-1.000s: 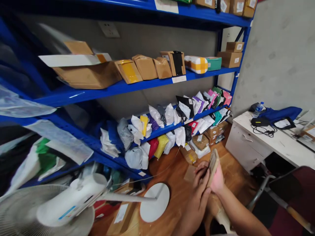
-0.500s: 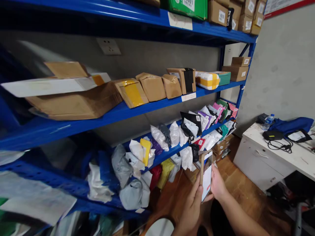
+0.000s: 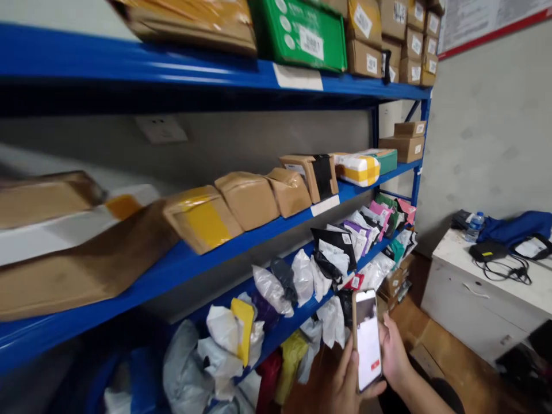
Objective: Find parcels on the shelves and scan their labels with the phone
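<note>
A smartphone (image 3: 368,339) in a case is held upright, its lit screen facing me with a small red button near the bottom. My left hand (image 3: 351,374) wraps round its lower left side, and fingertips show past the bottom right corner. My right hand (image 3: 395,357) is at the phone's right edge, thumb raised off the screen and the other fingers partly hidden behind the phone. Beyond the phone, white bagged parcels (image 3: 332,322) hang over the edge of a low blue shelf (image 3: 297,313). A black parcel (image 3: 334,244) with a label lies on it.
Brown cartons (image 3: 248,201) line the middle blue shelf; a green box (image 3: 302,34) and labelled cartons sit above. On the right, a white desk (image 3: 457,247) carries a water bottle (image 3: 475,226), a black device (image 3: 487,251) with cable, and blue cloth (image 3: 513,227).
My view has tilted up and moved nearer the shelves, so they appear lower and larger. The phone has turned to face me more squarely. My right thumb now stands raised beside it.
</note>
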Demonstrator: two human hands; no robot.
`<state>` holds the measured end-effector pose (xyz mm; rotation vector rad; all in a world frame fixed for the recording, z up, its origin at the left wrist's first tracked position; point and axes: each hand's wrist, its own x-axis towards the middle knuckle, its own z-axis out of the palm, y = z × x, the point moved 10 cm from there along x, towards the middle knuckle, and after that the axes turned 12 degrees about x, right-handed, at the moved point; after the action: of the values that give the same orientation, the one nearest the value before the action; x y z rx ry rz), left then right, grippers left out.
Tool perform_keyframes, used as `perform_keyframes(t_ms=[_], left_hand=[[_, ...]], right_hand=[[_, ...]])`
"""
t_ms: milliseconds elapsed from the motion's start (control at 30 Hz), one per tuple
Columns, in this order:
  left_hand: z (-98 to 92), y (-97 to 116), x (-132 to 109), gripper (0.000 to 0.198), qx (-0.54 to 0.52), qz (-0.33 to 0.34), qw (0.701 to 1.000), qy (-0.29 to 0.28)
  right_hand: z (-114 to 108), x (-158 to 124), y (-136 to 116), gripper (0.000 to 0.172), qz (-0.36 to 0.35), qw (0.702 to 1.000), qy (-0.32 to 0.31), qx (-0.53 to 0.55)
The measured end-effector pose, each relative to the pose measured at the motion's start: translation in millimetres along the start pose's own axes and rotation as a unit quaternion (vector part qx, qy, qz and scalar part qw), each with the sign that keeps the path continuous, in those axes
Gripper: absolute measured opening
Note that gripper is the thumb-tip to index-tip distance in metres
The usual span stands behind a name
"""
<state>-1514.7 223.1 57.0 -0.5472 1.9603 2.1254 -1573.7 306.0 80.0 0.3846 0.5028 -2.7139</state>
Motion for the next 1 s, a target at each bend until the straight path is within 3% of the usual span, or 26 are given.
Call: perform_keyframes(t_ms=[167, 333, 467, 567, 700, 800, 833, 900, 967, 1000], left_hand=[[11.1, 14.1, 30.5, 0.078, 0.037, -0.064, 0.996, -0.039], [15.6, -2.0, 69.4, 0.093, 0.022, -0.085, 0.995, -0.039], [13.2, -16.3, 102.7, 0.094, 0.046, -0.086, 0.995, 0.034], [30.6, -14.4, 121.1, 0.086, 0.069, -0.065, 0.991, 0.093], [87.9, 17.5, 129.8, 0.078, 0.083, -0.013, 0.988, 0.128], [145.5, 75.5, 121.7, 0.065, 0.151, 0.076, 0.984, 0.048], [167.4, 99.9, 112.7, 0.055, 0.197, 0.129, 0.972, 0.004], [214.8, 143.4, 82.2, 0.036, 0.29, 0.257, 0.918, -0.077], [264.8, 163.5, 45.1, 0.027, 0.344, 0.35, 0.861, -0.134], [287.6, 165.7, 29.6, 0.026, 0.36, 0.371, 0.846, -0.133]], right_hand=[[-18.9, 28.6, -14.3, 0.063, 0.031, 0.999, 0.031, 0.02], [-40.7, 56.2, -37.7, 0.059, 0.07, 0.997, 0.04, 0.016], [-64.1, 77.4, -92.0, 0.056, 0.104, 0.994, 0.027, -0.002], [-82.8, 92.0, -146.8, 0.056, 0.142, 0.989, 0.013, -0.024], [-92.2, 105.2, -221.5, 0.054, 0.182, 0.982, -0.005, -0.053], [-90.1, 105.1, -264.7, 0.062, 0.204, 0.977, -0.014, -0.062], [-90.1, 102.5, -274.8, 0.066, 0.212, 0.975, -0.015, -0.064], [-92.8, 93.4, -287.3, 0.077, 0.228, 0.971, -0.012, -0.069], [-97.2, 79.5, -290.4, 0.082, 0.242, 0.967, -0.009, -0.074], [-99.1, 71.1, -289.4, 0.082, 0.245, 0.967, -0.009, -0.074]])
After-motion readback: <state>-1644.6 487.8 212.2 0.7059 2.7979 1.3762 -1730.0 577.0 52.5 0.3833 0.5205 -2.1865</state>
